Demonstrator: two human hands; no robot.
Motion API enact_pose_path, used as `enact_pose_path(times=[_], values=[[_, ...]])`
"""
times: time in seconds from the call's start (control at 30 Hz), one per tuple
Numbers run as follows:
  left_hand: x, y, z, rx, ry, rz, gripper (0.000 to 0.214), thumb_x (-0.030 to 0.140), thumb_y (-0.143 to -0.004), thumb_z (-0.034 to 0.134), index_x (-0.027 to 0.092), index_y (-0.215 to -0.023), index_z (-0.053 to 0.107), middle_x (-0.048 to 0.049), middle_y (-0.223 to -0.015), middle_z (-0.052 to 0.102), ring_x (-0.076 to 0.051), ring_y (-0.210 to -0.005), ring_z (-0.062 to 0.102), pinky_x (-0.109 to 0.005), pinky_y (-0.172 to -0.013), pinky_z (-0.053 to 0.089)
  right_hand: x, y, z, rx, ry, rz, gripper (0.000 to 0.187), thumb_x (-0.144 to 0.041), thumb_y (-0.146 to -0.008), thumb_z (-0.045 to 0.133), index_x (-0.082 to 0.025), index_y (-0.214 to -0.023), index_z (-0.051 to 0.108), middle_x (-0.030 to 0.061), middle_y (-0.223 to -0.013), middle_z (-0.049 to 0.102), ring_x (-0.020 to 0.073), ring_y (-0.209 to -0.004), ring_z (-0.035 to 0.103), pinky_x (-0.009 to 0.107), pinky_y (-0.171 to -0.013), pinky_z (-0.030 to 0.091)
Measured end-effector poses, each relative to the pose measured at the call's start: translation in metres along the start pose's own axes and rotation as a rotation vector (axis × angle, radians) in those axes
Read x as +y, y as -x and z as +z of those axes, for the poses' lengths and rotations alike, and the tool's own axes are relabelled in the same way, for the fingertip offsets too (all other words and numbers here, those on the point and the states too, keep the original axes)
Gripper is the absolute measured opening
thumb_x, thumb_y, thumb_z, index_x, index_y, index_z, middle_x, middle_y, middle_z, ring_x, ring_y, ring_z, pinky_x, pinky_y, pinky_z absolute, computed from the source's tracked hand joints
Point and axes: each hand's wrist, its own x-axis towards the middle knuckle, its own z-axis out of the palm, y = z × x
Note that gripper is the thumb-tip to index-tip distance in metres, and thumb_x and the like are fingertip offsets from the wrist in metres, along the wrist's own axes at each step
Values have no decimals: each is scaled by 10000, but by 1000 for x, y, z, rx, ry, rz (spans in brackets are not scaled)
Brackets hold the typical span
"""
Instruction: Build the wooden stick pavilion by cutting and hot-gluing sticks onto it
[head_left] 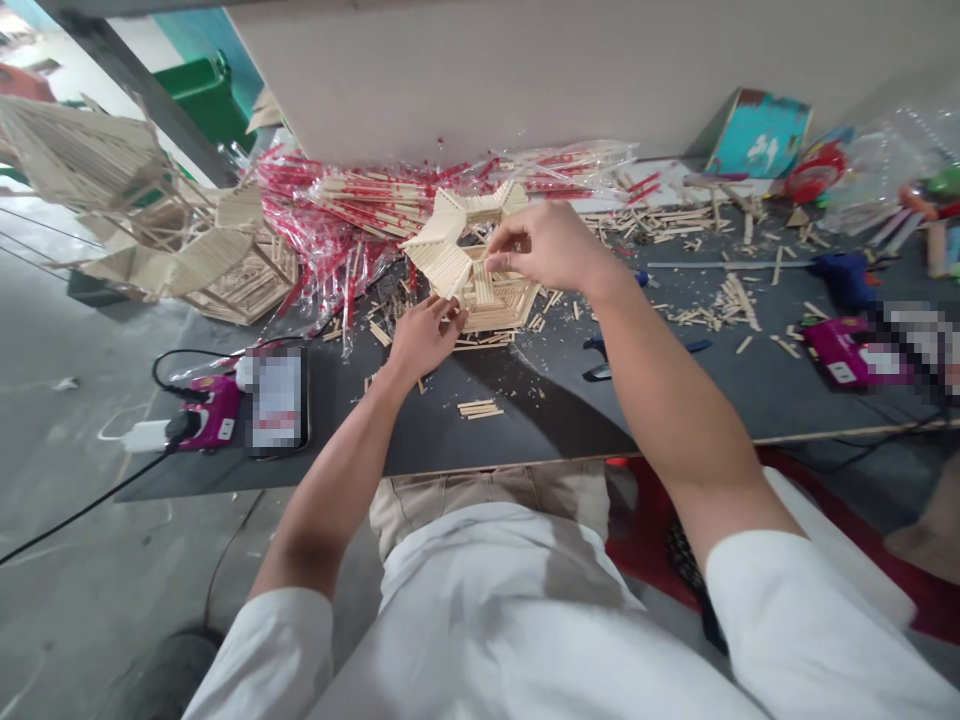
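Observation:
A small roof-like model made of thin wooden sticks [465, 250] stands on the dark tabletop [555, 400] in front of me. My left hand [424, 335] grips its lower front edge, fingers curled against the sticks. My right hand [544, 245] hovers over the model's right side, thumb and fingers pinched together on its top layer; whether a loose stick is between them I cannot make out. A few loose sticks [480, 408] lie near the table's front edge.
Packets of chopsticks in red and clear wrappers [352, 205] pile up behind the model. Larger stick structures [142, 210] stand at left. A phone [279, 400] and pink glue gun [214, 415] lie at left, a blue glue gun [844, 275] and stick offcuts [720, 300] at right.

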Motion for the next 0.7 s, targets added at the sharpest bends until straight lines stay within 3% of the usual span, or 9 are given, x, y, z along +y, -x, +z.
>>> enact_pose_path(times=[0.13, 0.27, 0.47, 0.57, 0.7], values=[[0, 0, -1, -12, -1, 4, 244, 380, -1074, 567, 200, -1000, 715, -65, -906, 724, -212, -830, 671, -346, -785, 504, 15, -14, 14, 3, -85, 13, 432, -643, -820, 880, -211, -823, 847, 59, -748, 770, 189, -660, 618, 378, -672, 502], [0, 0, 0, -18, 2, -7, 245, 386, -1074, 572, 202, -1028, 726, -64, -913, 725, -208, -823, 665, -348, -790, 509, 18, -17, 16, 39, -73, 44, 594, -780, -822, 795, -189, -772, 822, 55, -676, 729, 167, -607, 572, 363, -614, 448], [1, 0, -1, -8, 13, -9, 276, 399, -1082, 564, 193, -1036, 742, -73, -912, 727, -228, -887, 686, -351, -804, 508, 10, -15, 16, 57, -50, 59, 510, -683, -922, 757, -199, -765, 792, 61, -692, 713, 193, -652, 602, 397, -713, 505], [2, 0, -2, -12, 9, -24, 270, 393, -1078, 576, 186, -1037, 745, -73, -910, 726, -218, -852, 682, -346, -796, 506, 11, -12, 18, 127, -62, 80, 446, -615, -977, 724, -194, -844, 790, 73, -782, 737, 209, -720, 634, 402, -776, 538], [2, 0, -3, -20, 14, -21, 276, 396, -1087, 562, 192, -1035, 740, -71, -909, 725, -221, -858, 686, -355, -803, 507, 10, 1, 13, 244, -111, 67, 489, -674, -1023, 629, -214, -951, 776, 74, -873, 741, 228, -832, 671, 378, -823, 550]])
